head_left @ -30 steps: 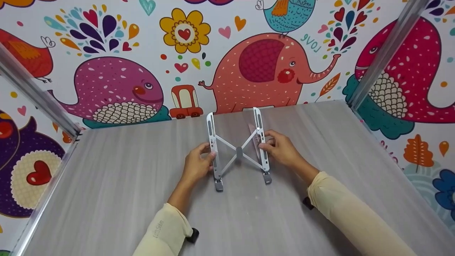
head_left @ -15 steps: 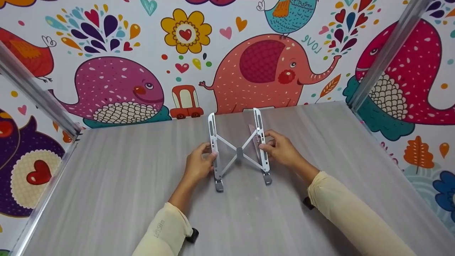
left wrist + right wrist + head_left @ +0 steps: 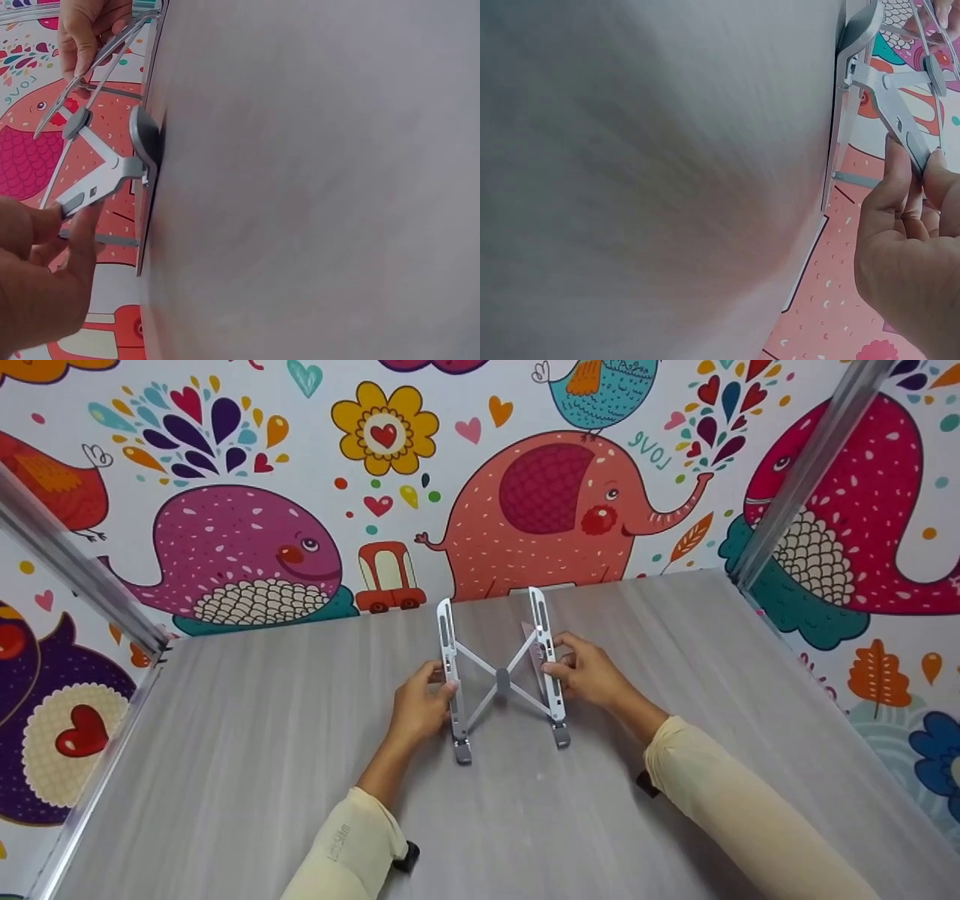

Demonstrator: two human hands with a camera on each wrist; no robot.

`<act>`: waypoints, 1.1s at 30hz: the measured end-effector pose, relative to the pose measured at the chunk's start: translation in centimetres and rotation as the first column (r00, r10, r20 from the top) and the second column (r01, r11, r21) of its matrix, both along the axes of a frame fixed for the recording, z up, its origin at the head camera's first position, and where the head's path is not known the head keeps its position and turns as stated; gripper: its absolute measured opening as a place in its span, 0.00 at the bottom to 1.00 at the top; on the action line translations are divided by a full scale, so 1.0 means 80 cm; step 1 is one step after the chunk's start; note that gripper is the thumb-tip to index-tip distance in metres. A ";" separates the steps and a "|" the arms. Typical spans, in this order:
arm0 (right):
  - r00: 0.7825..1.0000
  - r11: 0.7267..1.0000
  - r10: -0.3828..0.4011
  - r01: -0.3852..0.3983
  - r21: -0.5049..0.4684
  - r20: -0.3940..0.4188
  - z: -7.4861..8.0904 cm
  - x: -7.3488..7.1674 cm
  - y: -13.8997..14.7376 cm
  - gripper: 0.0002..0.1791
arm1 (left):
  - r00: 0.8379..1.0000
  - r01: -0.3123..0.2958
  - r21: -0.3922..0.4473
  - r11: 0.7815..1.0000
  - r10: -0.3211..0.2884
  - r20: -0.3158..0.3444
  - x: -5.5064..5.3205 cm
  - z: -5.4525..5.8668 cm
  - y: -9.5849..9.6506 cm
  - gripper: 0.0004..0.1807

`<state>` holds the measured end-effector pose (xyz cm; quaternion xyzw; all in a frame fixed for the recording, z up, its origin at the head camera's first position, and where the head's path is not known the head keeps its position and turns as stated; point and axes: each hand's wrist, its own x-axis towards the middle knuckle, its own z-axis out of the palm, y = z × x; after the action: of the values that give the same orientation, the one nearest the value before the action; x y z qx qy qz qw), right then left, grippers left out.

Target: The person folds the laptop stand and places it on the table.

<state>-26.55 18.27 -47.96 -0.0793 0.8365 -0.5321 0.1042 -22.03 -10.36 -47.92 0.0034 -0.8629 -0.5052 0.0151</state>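
Stand of silver metal sits on the grey table between the two hands, its two long slotted rails joined by two thin crossed struts that meet at one small hub. On its outer left side, the left hand grips the left rail, thumb on the near face and fingers curled behind it; those fingers are mostly hidden in the head view. The left wrist view shows the same hand pinching the rail end, cut off by the frame edge, with the stand seen edge-on and one grey foot pressed to the tabletop. Two grey feet show at the near ends of the rails, just below the hands. To the right, the right hand pinches the right rail between thumb and curled fingers. A pale pinkish strip beside that rail is hard to make out. In the right wrist view the hand fills the corner, its fingers wrapped on the rail of the stand, the palm out of frame. Beyond the hands rises a cartoon animal wall. Two cream sleeves cover the forearms.
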 end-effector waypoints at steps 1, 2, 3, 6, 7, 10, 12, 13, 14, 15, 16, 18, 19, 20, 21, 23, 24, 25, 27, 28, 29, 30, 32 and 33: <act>1.000 1.000 0.000 0.000 -0.007 0.003 0.000 0.000 0.000 0.18 | 1.000 -0.001 -0.004 1.000 0.001 -0.003 0.000 0.000 0.000 0.15; 1.000 1.000 0.002 -0.002 -0.011 0.004 0.000 0.000 0.000 0.18 | 1.000 0.000 -0.007 1.000 0.000 -0.007 0.000 -0.001 0.001 0.15; 1.000 1.000 0.003 -0.003 -0.013 0.007 0.000 0.000 0.000 0.19 | 1.000 0.002 -0.008 1.000 -0.002 -0.010 0.000 -0.001 0.001 0.15; 1.000 1.000 0.006 -0.005 -0.017 0.017 0.001 0.001 -0.002 0.19 | 1.000 -0.002 -0.006 1.000 0.002 0.002 0.000 -0.002 0.003 0.15; 1.000 1.000 0.005 -0.005 -0.017 0.019 0.001 0.001 -0.002 0.19 | 1.000 -0.003 -0.002 1.000 0.003 0.007 0.000 -0.001 0.003 0.15; 1.000 1.000 0.000 0.000 -0.013 0.022 0.000 0.001 -0.002 0.18 | 1.000 -0.001 0.008 1.000 0.001 0.004 0.000 -0.002 0.006 0.15; 1.000 1.000 -0.003 0.003 -0.001 0.020 -0.001 0.001 -0.001 0.17 | 1.000 0.004 0.015 1.000 -0.004 -0.005 0.000 -0.002 0.008 0.15; 1.000 1.000 -0.005 0.005 -0.001 0.021 -0.001 0.001 -0.001 0.17 | 1.000 0.006 0.015 1.000 -0.006 -0.013 0.000 -0.002 0.009 0.15; 1.000 1.000 -0.002 0.002 0.002 0.019 -0.002 0.001 -0.001 0.18 | 1.000 0.007 0.013 1.000 -0.007 -0.021 0.000 -0.003 0.010 0.15; 1.000 1.000 -0.001 0.001 0.003 0.017 -0.001 0.001 -0.001 0.18 | 1.000 0.006 0.013 1.000 -0.006 -0.026 0.000 -0.003 0.011 0.15; 1.000 1.000 0.000 -0.001 0.004 0.015 -0.001 0.001 -0.001 0.18 | 0.999 0.006 0.009 1.000 -0.006 -0.034 -0.001 -0.003 0.012 0.14; 1.000 1.000 0.002 -0.002 0.001 0.012 0.000 0.000 -0.002 0.17 | 0.999 0.002 0.002 1.000 -0.002 -0.038 -0.001 -0.003 0.013 0.14; 1.000 1.000 0.003 -0.003 -0.005 0.013 0.000 0.000 -0.002 0.17 | 0.999 0.002 -0.002 1.000 -0.002 -0.036 -0.001 -0.003 0.014 0.15; 1.000 1.000 0.005 -0.005 -0.009 0.012 0.000 0.000 -0.003 0.17 | 0.999 0.004 -0.010 1.000 -0.004 -0.038 -0.001 -0.003 0.015 0.15; 1.000 1.000 0.005 -0.005 -0.013 0.012 0.000 0.000 -0.004 0.17 | 0.999 0.004 -0.015 1.000 -0.004 -0.035 -0.001 -0.003 0.016 0.15; 1.000 1.000 0.009 -0.009 -0.014 0.008 0.000 0.000 -0.005 0.16 | 1.000 0.007 -0.021 1.000 -0.008 -0.026 -0.002 -0.003 0.017 0.15; 1.000 1.000 0.008 -0.008 -0.019 0.008 -0.001 0.000 -0.005 0.16 | 1.000 0.008 -0.023 1.000 -0.009 -0.024 -0.002 -0.003 0.018 0.15; 1.000 1.000 0.009 -0.009 -0.025 0.007 -0.001 0.000 -0.006 0.16 | 1.000 0.008 -0.022 1.000 -0.008 -0.022 -0.002 -0.003 0.019 0.15; 1.000 1.000 0.008 -0.007 -0.030 0.010 -0.001 0.000 -0.007 0.15 | 1.000 0.003 -0.020 1.000 -0.003 -0.020 -0.003 -0.004 0.022 0.15; 1.000 0.999 0.006 -0.005 -0.031 0.011 -0.001 -0.001 -0.008 0.15 | 1.000 0.006 -0.017 1.000 -0.006 -0.021 -0.004 -0.003 0.023 0.15; 1.000 0.999 0.005 -0.005 -0.034 0.013 -0.001 -0.001 -0.008 0.15 | 1.000 0.006 -0.016 1.000 -0.006 -0.022 -0.004 -0.003 0.024 0.15; 1.000 0.999 0.006 -0.005 -0.036 0.016 -0.001 -0.001 -0.009 0.15 | 1.000 0.007 -0.015 1.000 -0.007 -0.023 -0.004 -0.003 0.025 0.15; 1.000 0.999 0.008 -0.007 -0.038 0.023 0.000 -0.001 -0.011 0.15 | 1.000 0.008 -0.013 1.000 -0.008 -0.026 -0.005 -0.002 0.026 0.15; 1.000 0.999 0.009 -0.008 -0.037 0.025 0.000 -0.001 -0.012 0.15 | 1.000 0.011 -0.011 1.000 -0.011 -0.027 -0.005 -0.002 0.027 0.16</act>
<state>-26.66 17.35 -47.96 -0.0782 0.8249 -0.5478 0.1155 -22.42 -8.18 -48.11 -0.0084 -0.8653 -0.5006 0.0242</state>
